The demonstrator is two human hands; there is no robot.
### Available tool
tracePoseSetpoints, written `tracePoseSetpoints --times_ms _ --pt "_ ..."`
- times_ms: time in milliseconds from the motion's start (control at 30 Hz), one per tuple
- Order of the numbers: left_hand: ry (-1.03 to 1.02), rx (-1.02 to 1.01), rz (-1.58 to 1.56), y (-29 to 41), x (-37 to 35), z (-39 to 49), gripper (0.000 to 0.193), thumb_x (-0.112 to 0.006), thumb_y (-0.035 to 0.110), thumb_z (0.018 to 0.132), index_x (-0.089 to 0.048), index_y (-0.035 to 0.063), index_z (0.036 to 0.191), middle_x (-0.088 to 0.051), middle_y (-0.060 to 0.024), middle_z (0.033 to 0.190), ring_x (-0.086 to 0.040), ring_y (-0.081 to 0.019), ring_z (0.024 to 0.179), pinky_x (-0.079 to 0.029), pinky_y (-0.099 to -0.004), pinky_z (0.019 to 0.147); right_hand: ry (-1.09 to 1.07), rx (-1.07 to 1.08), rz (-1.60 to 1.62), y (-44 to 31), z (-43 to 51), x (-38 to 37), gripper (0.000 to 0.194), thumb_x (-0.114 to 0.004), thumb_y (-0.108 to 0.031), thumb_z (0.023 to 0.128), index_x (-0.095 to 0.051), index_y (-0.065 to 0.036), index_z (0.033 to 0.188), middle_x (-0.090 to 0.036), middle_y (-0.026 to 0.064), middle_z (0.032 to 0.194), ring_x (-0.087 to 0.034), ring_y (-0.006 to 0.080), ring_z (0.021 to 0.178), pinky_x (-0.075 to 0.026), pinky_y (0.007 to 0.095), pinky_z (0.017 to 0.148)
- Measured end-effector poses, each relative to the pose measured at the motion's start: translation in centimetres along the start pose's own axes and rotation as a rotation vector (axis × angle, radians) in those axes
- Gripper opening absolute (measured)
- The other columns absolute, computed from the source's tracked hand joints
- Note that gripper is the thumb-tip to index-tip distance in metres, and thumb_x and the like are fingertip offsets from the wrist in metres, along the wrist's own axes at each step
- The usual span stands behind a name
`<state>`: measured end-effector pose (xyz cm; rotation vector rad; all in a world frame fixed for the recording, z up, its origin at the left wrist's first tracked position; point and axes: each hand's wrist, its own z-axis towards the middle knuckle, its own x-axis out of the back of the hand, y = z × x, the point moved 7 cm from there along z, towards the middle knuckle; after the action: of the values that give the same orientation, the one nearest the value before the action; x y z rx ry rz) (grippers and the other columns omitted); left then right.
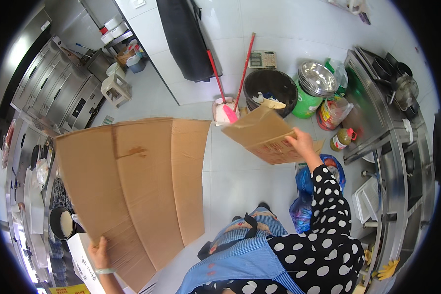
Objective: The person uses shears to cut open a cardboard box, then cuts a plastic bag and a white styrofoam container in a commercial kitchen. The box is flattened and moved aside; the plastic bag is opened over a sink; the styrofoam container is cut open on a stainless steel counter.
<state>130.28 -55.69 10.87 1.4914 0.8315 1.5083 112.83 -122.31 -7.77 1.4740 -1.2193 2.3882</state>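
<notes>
My left hand [100, 254] grips the lower left edge of a large opened-out cardboard sheet [150, 165], which has fold lines and a brown stain near its top. Its thumb lies on the face of the sheet; the other fingers are mostly hidden behind. To the right, my right hand [300, 142] pinches the edge of a smaller folded cardboard piece [261, 128] with red print. That piece is held in front of a black waste bin [270, 86] and above the tiled floor.
A pink dustpan [220, 118] and red-handled tools stand by the wall. Steel bowls [318, 79] sit on a green bucket [307, 103]. An oil bottle [341, 139] and blue plastic bags [302, 205] are on the floor, right. A steel worktable [373, 110] lines that side.
</notes>
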Motion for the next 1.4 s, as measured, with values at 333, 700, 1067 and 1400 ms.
tracePoseSetpoints --times_ms 333,700,1067,1400 --pt "0.158 -0.084 0.203 -1.7 -23.4 5.2 0.014 -0.064 0.011 0.076 -0.06 0.0005 0.085 -0.048 0.0033 0.061 -0.041 -0.0067 0.054 -0.037 -0.0233 0.048 -0.38 -0.048 0.418 -11.9 8.0 -17.5 0.034 -0.06 -0.028 0.073 -0.049 -0.003 0.093 -0.056 0.0184 0.075 -0.056 0.0355 0.069 -0.045 0.0399 0.062" --pt "0.126 -0.068 0.098 4.5 -35.7 11.8 0.019 -0.066 0.014 0.075 -0.062 -0.0005 0.086 -0.048 -0.0017 0.053 -0.039 -0.0066 0.05 -0.038 -0.0227 0.049 -0.584 -0.581 1.352 -14.5 14.2 -25.1 0.046 -0.056 -0.018 0.082 -0.032 -0.003 0.117 -0.043 0.0073 0.107 -0.047 0.0158 0.094 -0.045 0.035 0.079" --pt "0.096 0.145 -0.306 2.7 -32.4 16.9 0.016 -0.061 0.008 0.08 -0.06 -0.0012 0.093 -0.06 -0.0003 0.085 -0.05 -0.0046 0.074 -0.04 -0.0196 0.067 -0.669 -0.458 1.33 -11.5 17.6 -27.9 0.043 -0.056 -0.021 0.083 -0.038 -0.008 0.118 -0.048 0.0044 0.103 -0.047 0.0128 0.095 -0.044 0.0292 0.077" --pt "0.115 0.034 -0.268 5.3 -23.5 24.0 0.018 -0.06 0.01 0.08 -0.06 0.0002 0.095 -0.059 0.0008 0.087 -0.049 -0.0051 0.077 -0.038 -0.0197 0.07 0.098 -0.64 0.75 0.5 25.7 -30.3 0.038 -0.066 -0.016 0.073 -0.042 -0.001 0.099 -0.052 0.0082 0.09 -0.052 0.0151 0.077 -0.043 0.0264 0.067"
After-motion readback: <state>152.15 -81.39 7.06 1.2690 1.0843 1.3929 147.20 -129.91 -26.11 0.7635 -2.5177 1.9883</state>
